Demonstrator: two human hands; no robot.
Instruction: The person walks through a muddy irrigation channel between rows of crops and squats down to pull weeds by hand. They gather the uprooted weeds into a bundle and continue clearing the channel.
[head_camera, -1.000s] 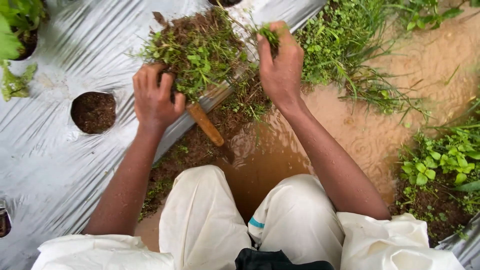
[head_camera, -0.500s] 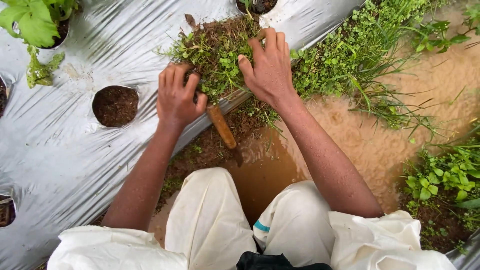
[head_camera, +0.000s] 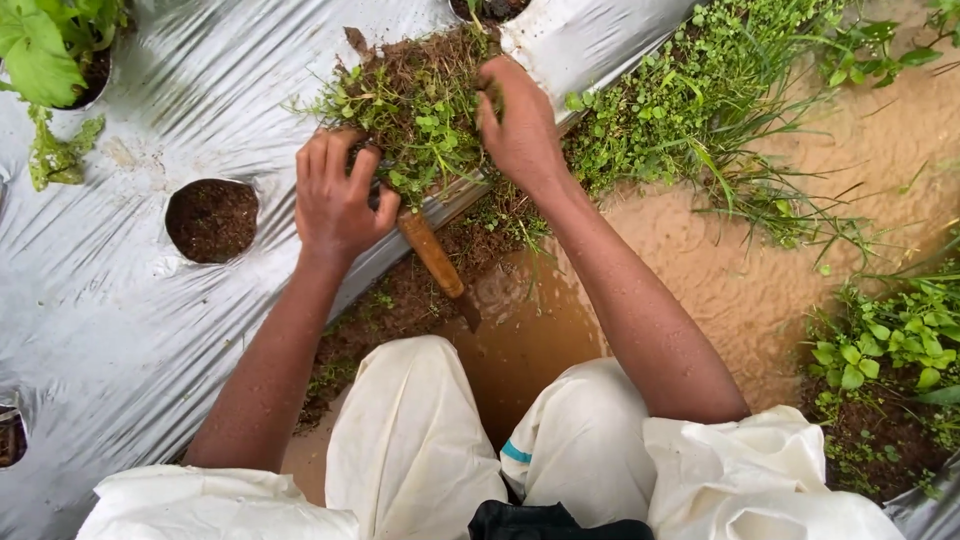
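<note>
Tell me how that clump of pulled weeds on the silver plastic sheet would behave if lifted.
The weed clump is probably floppy and crumbly: loose stems and brown soil are tangled together, so bits would likely drop. It looks light for its bulk. The left hand and right hand flank it, suggesting it needs gathering from both sides.

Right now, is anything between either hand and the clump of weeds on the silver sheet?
Nothing visible. The left hand rests at the weed clump, over a wooden-handled tool; the right hand presses into the clump.
</note>
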